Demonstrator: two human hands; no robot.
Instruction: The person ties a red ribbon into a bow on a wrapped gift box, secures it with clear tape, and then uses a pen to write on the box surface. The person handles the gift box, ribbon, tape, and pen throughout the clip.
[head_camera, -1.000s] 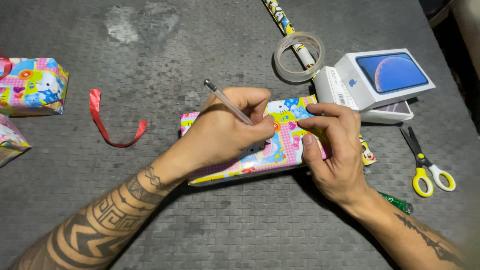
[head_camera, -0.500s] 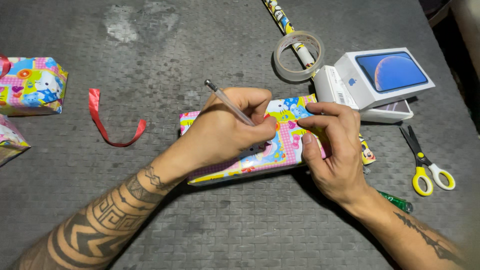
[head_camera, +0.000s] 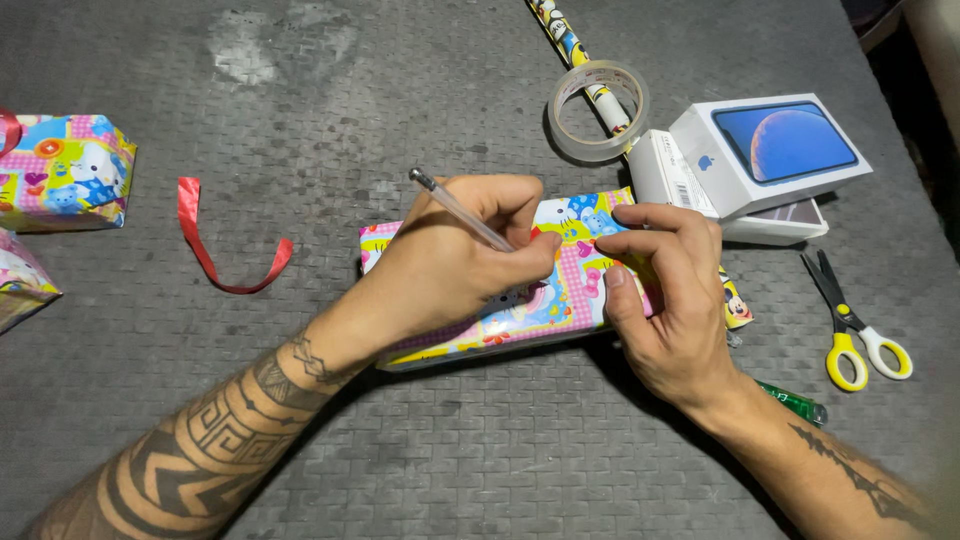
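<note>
Home gift-wrap spot: grey woven mat (head_camera: 450, 450), tape roll (head_camera: 598, 110), scissors (head_camera: 850, 325), wrapped pkgs (head_camera: 65, 170).
</note>
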